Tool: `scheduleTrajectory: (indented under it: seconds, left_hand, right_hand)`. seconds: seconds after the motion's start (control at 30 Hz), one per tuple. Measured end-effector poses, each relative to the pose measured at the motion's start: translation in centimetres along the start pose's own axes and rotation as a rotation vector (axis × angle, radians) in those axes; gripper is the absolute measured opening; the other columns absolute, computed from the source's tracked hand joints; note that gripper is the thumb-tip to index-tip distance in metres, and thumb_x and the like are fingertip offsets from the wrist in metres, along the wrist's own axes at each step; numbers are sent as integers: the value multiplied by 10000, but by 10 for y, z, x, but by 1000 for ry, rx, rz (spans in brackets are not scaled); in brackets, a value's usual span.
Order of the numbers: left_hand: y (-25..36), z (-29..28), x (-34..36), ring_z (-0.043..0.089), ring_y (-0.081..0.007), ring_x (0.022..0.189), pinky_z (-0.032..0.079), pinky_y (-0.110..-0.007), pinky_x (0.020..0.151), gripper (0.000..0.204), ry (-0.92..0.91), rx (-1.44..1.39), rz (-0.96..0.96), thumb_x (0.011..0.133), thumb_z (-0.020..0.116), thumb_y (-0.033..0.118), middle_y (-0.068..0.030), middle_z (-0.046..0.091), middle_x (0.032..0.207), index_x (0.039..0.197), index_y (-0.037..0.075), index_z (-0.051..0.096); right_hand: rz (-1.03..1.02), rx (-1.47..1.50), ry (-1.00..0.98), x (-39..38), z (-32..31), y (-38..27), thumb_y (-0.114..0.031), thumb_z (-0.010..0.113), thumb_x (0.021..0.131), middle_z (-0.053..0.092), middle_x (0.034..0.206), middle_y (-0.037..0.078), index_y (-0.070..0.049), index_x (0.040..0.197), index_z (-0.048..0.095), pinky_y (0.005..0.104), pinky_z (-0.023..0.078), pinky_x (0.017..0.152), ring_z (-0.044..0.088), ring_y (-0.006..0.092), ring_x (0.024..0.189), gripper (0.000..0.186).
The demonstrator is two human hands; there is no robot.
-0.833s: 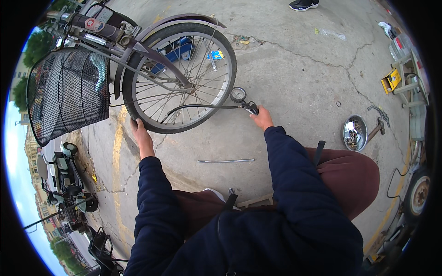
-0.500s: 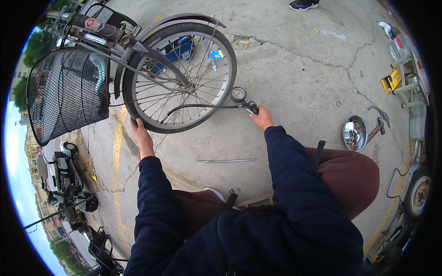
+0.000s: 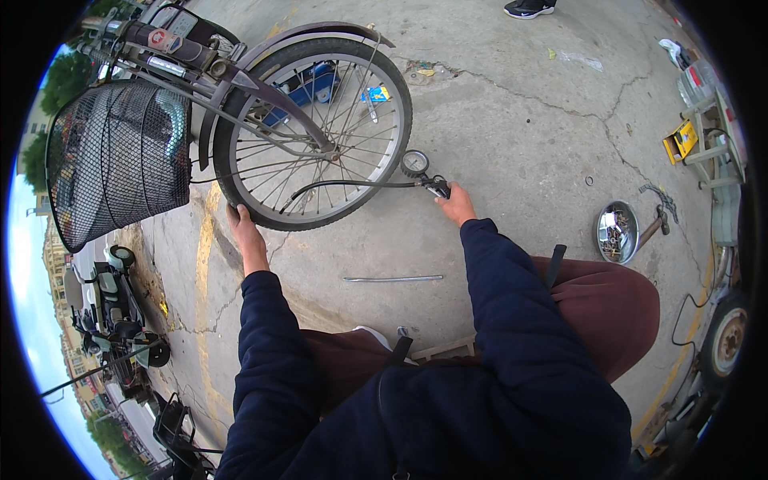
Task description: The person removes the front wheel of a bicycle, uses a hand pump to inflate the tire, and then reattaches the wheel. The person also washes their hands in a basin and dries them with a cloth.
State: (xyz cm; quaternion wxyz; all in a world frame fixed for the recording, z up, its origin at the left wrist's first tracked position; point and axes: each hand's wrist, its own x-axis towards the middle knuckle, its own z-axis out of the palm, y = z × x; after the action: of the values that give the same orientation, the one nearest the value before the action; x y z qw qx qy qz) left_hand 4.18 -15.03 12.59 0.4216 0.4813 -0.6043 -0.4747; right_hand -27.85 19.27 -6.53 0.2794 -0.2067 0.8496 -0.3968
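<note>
A bicycle front wheel [image 3: 390,152] with a black tire [image 3: 290,222] stands before me. At its lower left edge my left hand [image 3: 249,238] grips the tire; some fingertips are hidden behind the rubber. My right hand [image 3: 458,205], just right of the wheel, is closed around a tire inflator [image 3: 434,186] with a round dial gauge [image 3: 415,163]. From the inflator a black hose [image 3: 352,184] runs left across the spokes to the rim, where its end is hard to make out.
A thin metal rod [image 3: 392,278] lies on the concrete between my arms. To the right sit a metal bowl of small parts [image 3: 616,232] and a hammer [image 3: 655,226]. The bicycle's black wire basket [image 3: 120,160] juts out left. A person's shoe [image 3: 529,9] shows at the far edge.
</note>
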Motion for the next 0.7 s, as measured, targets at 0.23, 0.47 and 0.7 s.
scheduleTrajectory:
  seconds: [0.23, 0.47, 0.7]
  left_hand:
    - [0, 0, 1, 467, -231, 1275, 338, -320, 1084, 461, 4, -25, -21, 1047, 447, 136, -150, 470, 1433, 1462, -34, 340]
    - [-5, -2, 4, 467, -226, 1278, 340, -319, 1084, 465, -16, -19, -2, 1046, 449, 138, -145, 470, 1438, 1466, -30, 339]
    - [-12, -6, 8, 484, -215, 1250, 351, -312, 1068, 457, -27, -15, 28, 1043, 452, 138, -138, 491, 1411, 1456, -29, 354]
  right_hand:
    - [17, -15, 10, 1, 1, 2, -183, 779, 765, 664, 1039, 291, 83, 1170, 568, 444, 507, 865, 647, 414, 1006, 528]
    - [-3, 1, 0, 2, 1, 2, -186, 772, 771, 663, 1037, 289, 78, 1148, 568, 448, 506, 864, 644, 418, 1005, 504]
    - [-8, 1, 3, 1, 2, 1, -190, 771, 770, 666, 1029, 283, 70, 1151, 567, 447, 506, 866, 643, 417, 1008, 504]
